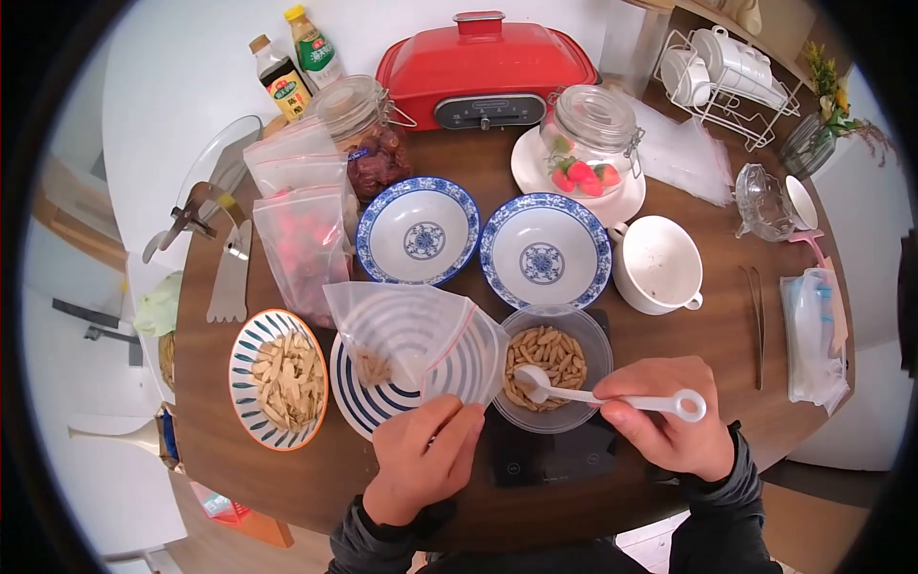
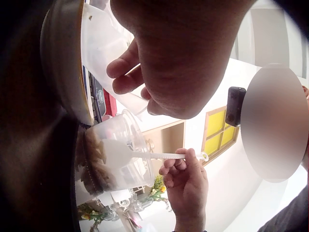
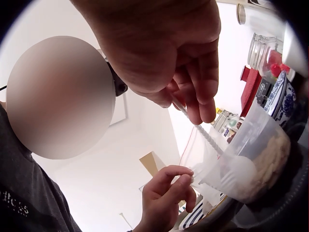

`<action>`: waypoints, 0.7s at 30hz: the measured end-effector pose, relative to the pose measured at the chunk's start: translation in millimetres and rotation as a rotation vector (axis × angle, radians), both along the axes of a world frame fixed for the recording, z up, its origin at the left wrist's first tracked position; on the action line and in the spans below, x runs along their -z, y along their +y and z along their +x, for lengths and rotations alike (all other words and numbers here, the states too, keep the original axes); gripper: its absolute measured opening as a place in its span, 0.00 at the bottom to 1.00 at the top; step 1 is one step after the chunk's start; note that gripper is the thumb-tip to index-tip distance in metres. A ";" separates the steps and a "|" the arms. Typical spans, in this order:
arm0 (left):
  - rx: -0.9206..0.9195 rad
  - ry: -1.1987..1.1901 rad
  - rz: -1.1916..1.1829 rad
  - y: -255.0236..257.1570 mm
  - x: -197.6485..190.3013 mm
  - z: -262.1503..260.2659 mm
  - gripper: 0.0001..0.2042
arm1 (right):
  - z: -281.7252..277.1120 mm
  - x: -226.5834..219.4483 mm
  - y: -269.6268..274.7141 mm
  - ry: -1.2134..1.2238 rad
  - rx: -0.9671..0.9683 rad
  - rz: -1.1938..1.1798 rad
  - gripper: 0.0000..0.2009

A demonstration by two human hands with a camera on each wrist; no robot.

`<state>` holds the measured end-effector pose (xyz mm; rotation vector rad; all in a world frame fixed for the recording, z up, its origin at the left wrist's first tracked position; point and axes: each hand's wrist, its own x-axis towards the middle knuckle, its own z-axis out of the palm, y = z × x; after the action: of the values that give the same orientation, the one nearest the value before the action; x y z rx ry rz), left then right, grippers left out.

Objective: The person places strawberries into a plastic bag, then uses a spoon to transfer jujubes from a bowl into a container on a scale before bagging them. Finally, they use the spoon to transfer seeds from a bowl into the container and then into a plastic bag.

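Note:
In the head view the right hand [image 1: 665, 416] pinches the handle of a white plastic spoon [image 1: 574, 393]. The spoon's bowl is inside a clear round tub [image 1: 600, 359] of tan elongated pieces [image 1: 550, 346], which stands on a black flat scale [image 1: 555, 459]. The left hand [image 1: 427, 454] pinches the edge of a clear zip bag [image 1: 411, 320], held over a blue-striped plate [image 1: 349, 407]. A few small pieces [image 1: 371, 367] lie in the bag's far corner. In the right wrist view the spoon's bowl [image 3: 239, 170] shows through the tub's wall.
An oval dish [image 1: 238, 383] with pale slices stands at the left. Two blue-and-white bowls [image 1: 418, 230] and a white two-handled cup [image 1: 658, 263] are behind the tub. Filled bags [image 1: 306, 239], glass jars [image 1: 593, 124] and a red cooker [image 1: 488, 67] stand farther back; tweezers [image 1: 757, 325] lie right.

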<state>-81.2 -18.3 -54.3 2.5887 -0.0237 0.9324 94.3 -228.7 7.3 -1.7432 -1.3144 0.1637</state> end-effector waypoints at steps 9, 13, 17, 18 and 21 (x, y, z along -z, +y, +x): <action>-0.014 0.066 -0.020 -1.8 -3.6 -4.9 0.11 | 2.4 13.7 0.6 0.560 0.192 -0.013 0.07; 0.003 0.059 -0.042 -0.9 -4.9 -5.0 0.12 | 10.4 17.9 2.1 0.758 0.247 -0.019 0.09; -0.001 0.044 -0.024 -0.6 -7.1 -4.7 0.12 | 10.2 21.7 2.4 0.763 0.240 -0.001 0.09; -0.002 0.043 -0.023 -0.7 -7.0 -4.7 0.12 | 9.9 21.3 2.0 0.763 0.239 0.000 0.09; -0.005 0.029 -0.030 -0.2 -4.0 -3.8 0.12 | 8.7 18.2 0.5 0.726 0.218 -0.014 0.09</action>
<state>-85.0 -18.5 -50.3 2.5756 0.0042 0.8900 103.1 -228.2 -10.9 -1.5967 -0.5928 0.6161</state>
